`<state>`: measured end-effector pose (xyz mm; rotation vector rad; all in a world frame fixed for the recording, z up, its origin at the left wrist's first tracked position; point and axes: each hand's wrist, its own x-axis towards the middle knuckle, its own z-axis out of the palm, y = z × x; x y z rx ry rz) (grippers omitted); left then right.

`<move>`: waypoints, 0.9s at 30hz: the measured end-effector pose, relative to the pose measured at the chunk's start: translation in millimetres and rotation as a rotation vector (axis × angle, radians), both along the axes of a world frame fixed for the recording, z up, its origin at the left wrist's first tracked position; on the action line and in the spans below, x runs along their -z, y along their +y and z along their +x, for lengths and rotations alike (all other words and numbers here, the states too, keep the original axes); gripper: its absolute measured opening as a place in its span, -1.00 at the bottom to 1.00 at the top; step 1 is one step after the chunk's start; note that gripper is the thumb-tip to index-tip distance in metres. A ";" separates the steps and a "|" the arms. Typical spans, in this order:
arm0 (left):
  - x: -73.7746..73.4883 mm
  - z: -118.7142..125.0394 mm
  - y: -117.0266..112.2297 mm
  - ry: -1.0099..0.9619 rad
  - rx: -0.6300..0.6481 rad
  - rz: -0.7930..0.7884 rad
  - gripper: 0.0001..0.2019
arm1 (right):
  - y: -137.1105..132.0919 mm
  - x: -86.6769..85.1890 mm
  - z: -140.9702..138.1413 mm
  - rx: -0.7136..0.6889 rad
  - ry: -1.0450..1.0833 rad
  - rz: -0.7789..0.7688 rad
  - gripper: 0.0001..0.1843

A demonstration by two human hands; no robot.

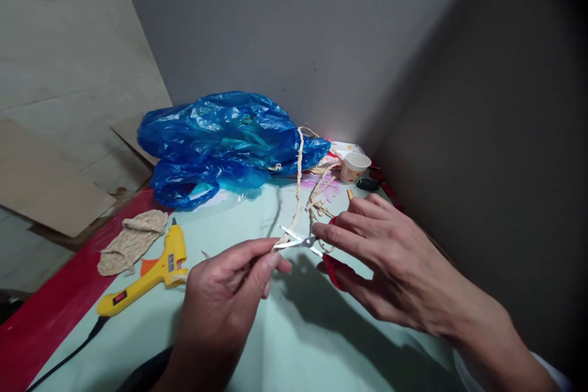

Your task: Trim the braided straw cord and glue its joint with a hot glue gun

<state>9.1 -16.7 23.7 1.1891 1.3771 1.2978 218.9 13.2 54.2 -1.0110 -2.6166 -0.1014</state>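
Observation:
My left hand (229, 285) pinches the near end of a beige braided cord (298, 177) that runs up and away toward the blue bag. My right hand (390, 257) grips red-handled scissors (298, 240). Their metal blades are apart around the cord, just beyond my left fingertips. Both hands hover over the pale green table top (294, 331).
A crumpled blue plastic bag (220, 144) lies at the back. A yellow glue gun (151, 269) with a black cable lies left, beside a knitted beige piece (131, 239). A paper cup (354, 166) and cord scraps (321, 193) sit near the wall corner. The table's left edge is red.

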 end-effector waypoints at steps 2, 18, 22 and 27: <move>0.5 -0.4 0.6 0.009 0.003 -0.002 -0.89 | 0.3 1.0 -0.8 -0.001 -0.016 0.035 -0.78; 0.8 -1.3 3.1 -0.047 -0.004 -0.058 -0.90 | 4.5 5.5 -3.7 -0.061 -0.038 0.226 -0.86; 2.2 -2.3 3.7 -0.075 0.007 -0.075 -0.91 | 4.7 6.6 -2.0 -0.070 -0.026 0.206 -0.85; 0.4 -2.1 3.1 -0.018 -0.006 -0.065 -0.89 | 7.4 9.2 0.1 -0.079 -0.005 0.120 -0.83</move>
